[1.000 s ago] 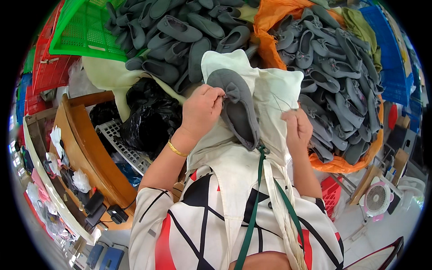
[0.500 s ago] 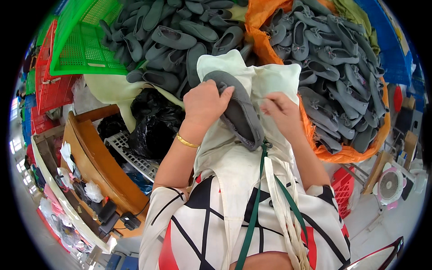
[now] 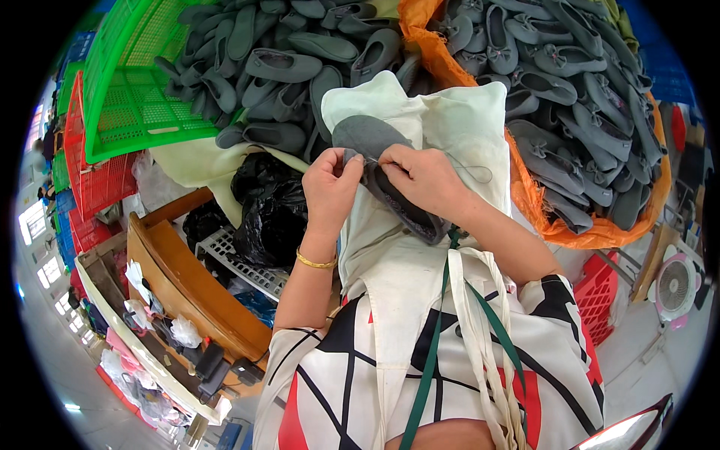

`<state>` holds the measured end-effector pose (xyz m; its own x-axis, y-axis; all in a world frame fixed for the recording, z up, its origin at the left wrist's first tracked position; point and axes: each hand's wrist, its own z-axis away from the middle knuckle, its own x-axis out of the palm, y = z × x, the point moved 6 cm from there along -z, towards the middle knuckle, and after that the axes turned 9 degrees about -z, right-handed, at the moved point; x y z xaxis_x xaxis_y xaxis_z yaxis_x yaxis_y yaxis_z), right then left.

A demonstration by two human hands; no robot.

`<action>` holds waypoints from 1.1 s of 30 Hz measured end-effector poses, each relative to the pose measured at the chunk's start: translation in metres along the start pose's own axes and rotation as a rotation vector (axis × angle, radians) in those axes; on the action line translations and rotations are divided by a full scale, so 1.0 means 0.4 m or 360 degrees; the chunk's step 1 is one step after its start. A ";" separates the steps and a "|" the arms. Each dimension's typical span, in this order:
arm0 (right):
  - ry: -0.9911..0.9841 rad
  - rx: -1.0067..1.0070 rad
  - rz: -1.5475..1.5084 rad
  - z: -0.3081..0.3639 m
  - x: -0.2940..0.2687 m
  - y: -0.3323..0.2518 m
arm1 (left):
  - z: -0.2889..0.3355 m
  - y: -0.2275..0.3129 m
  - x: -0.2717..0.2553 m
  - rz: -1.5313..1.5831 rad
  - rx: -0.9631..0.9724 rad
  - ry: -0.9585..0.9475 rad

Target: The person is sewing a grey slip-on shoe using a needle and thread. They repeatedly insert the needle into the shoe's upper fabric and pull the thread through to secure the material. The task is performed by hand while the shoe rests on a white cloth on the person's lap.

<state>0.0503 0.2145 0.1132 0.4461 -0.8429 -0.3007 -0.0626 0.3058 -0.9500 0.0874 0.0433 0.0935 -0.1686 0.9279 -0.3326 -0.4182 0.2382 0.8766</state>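
A dark grey slip-on shoe [image 3: 371, 133] lies over the whitish cloth [image 3: 480, 124] on my lap, its toe pointing away and its fleecy opening toward me. At its upper edge my left hand [image 3: 331, 187] is closed, thumb and finger pinching a small grey cloth piece [image 3: 350, 155]. Close beside it my right hand [image 3: 426, 178] is closed in a pinch over the shoe's opening. A thin pale sliver between the fingertips looks like a sewing needle [image 3: 373, 160]. From behind this hand a fine dark thread [image 3: 490, 177] loops out over the cloth.
Grey shoes heap beside a green basket [image 3: 127, 112] ahead. More, several with bows, fill an orange sack [image 3: 637, 225] at the right. Left are a black plastic bag [image 3: 266, 202], a white rack [image 3: 247, 262] and a wooden desk [image 3: 195, 277]. A small fan [image 3: 676, 289] stands far right.
My right hand has moved left onto the shoe, beside my left hand. My left hand has shifted from gripping the shoe's upper to pinching the small cloth piece. The thread loop now shows.
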 end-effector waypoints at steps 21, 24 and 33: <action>-0.0128 -0.0062 0.0126 -0.016 0.015 0.006 | -0.017 -0.015 -0.004 0.0110 -0.0191 -0.0247; -0.0145 -0.0023 0.0224 -0.022 0.022 -0.003 | -0.029 -0.026 -0.002 0.0220 -0.0264 -0.0386; -0.0284 -0.0097 0.0490 -0.034 0.025 0.009 | -0.030 -0.027 0.001 0.0293 -0.0298 -0.0450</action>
<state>0.0422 0.2011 0.1056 0.5465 -0.6234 -0.5592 -0.2692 0.5016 -0.8222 0.0812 0.0374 0.0797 -0.0142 0.9990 -0.0434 -0.5638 0.0279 0.8254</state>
